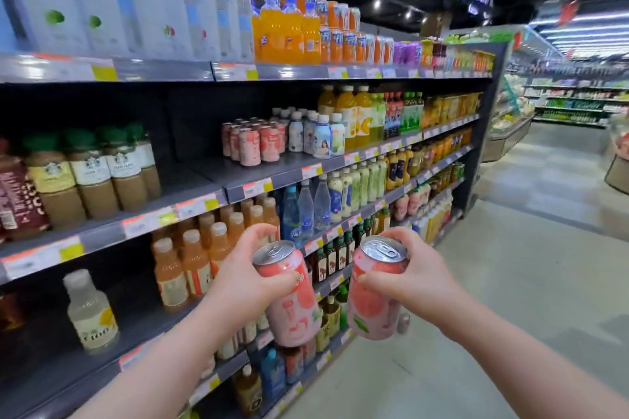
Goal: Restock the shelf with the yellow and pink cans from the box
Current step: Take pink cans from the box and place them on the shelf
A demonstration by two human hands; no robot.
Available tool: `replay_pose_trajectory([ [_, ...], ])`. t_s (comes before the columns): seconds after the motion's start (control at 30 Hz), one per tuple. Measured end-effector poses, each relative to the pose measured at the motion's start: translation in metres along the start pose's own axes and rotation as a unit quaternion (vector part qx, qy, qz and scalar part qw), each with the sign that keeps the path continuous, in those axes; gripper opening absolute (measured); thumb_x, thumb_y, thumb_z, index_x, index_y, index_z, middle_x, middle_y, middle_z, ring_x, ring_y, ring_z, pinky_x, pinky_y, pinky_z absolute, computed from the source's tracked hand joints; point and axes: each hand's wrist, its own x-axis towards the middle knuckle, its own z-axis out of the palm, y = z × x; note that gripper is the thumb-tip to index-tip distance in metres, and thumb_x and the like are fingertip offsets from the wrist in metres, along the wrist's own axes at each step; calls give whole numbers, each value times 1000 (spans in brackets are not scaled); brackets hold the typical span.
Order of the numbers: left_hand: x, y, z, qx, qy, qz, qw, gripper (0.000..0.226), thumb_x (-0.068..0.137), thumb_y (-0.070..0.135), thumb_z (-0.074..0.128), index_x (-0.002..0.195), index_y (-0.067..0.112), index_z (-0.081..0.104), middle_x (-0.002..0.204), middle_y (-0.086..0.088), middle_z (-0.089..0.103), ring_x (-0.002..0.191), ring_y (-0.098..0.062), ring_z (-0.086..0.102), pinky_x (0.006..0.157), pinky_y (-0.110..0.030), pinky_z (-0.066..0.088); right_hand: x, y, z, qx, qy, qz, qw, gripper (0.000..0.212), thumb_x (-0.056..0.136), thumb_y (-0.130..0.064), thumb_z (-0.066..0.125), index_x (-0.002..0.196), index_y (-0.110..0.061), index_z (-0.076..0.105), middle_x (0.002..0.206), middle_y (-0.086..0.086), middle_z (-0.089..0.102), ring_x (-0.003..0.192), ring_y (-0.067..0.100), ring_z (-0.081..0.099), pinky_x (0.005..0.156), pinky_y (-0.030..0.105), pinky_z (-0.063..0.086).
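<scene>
Two pink cans are held up near the camera in front of the drinks aisle, one in each hand. The left hand (245, 279) curls its fingers and thumb round the left pink can (292, 303), whose silver top tilts left, and the right hand (412, 279) wraps the upper part of the right pink can (376, 296), whose top leans slightly right, the two cans near each other but apart. Farther off and higher, a cluster of pink cans (252, 143) stands upright on the grey shelf (204, 177), just left of small white bottles (306, 133).
</scene>
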Motion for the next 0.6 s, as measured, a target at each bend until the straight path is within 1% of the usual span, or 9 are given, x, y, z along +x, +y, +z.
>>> replay_pose_trajectory([
  [0.07, 29, -3, -2, -2, 3, 4, 1000, 55, 66, 27, 76, 93, 59, 41, 100, 20, 55, 80, -4, 61, 48, -11, 47, 30, 0, 3, 8, 2, -9, 1000, 45, 54, -31, 78, 88, -39, 49, 94, -17, 58, 84, 4, 59, 74, 33, 55],
  [0.13, 55, -8, -2, 4, 13, 3, 1000, 53, 66, 27, 76, 94, 58, 42, 100, 19, 55, 82, -4, 61, 53, -17, 50, 57, 1, 5, 16, 0, -11, 1000, 44, 55, -32, 79, 87, -38, 49, 93, -17, 59, 83, 4, 60, 69, 30, 55],
  [0.23, 85, -14, -2, 2, 23, -10, 1000, 54, 64, 28, 76, 92, 60, 42, 100, 20, 54, 84, -6, 61, 61, -27, 54, 98, 0, 7, 16, -17, -15, 1000, 45, 58, -32, 80, 88, -39, 47, 93, -18, 56, 81, 2, 59, 56, 18, 49],
  [0.3, 104, -15, -3, 3, 32, -13, 999, 55, 64, 29, 75, 90, 62, 41, 100, 20, 54, 82, -4, 61, 57, -22, 52, 128, -2, 8, 13, -24, -26, 999, 50, 59, -33, 80, 95, -40, 46, 95, -19, 54, 83, 1, 57, 53, 14, 46],
  [0.37, 125, -18, -2, 0, 48, -17, 999, 56, 65, 28, 75, 88, 65, 41, 98, 21, 55, 79, -2, 62, 52, -17, 49, 162, -2, 9, 13, -40, -34, 999, 58, 60, -33, 80, 105, -35, 44, 99, -17, 53, 86, 2, 57, 55, 17, 47],
  [0.4, 133, -19, -2, -1, 55, -19, 998, 56, 65, 28, 76, 88, 65, 41, 98, 20, 56, 79, -2, 62, 52, -17, 49, 177, -2, 9, 13, -44, -39, 998, 59, 61, -34, 80, 107, -34, 44, 99, -17, 54, 86, 3, 57, 56, 18, 48],
  [0.47, 147, -20, -1, 13, 72, -27, 997, 54, 65, 30, 76, 90, 63, 41, 99, 19, 57, 81, -4, 62, 53, -19, 50, 204, -1, 10, 11, -53, -55, 997, 55, 61, -34, 80, 103, -35, 44, 97, -17, 55, 84, 3, 59, 57, 18, 48],
  [0.53, 168, -24, 2, 22, 104, -39, 994, 52, 64, 31, 75, 92, 60, 42, 98, 18, 58, 80, -4, 62, 50, -18, 49, 242, 1, 11, 8, -70, -73, 995, 50, 62, -33, 80, 98, -37, 46, 93, -18, 55, 81, 1, 59, 57, 18, 48],
  [0.6, 192, -26, 8, 21, 127, -51, 990, 52, 65, 31, 75, 93, 59, 41, 96, 18, 58, 80, -4, 61, 49, -20, 50, 285, 5, 14, 14, -87, -88, 992, 51, 62, -34, 79, 101, -35, 47, 94, -16, 57, 83, 3, 59, 62, 22, 50],
])
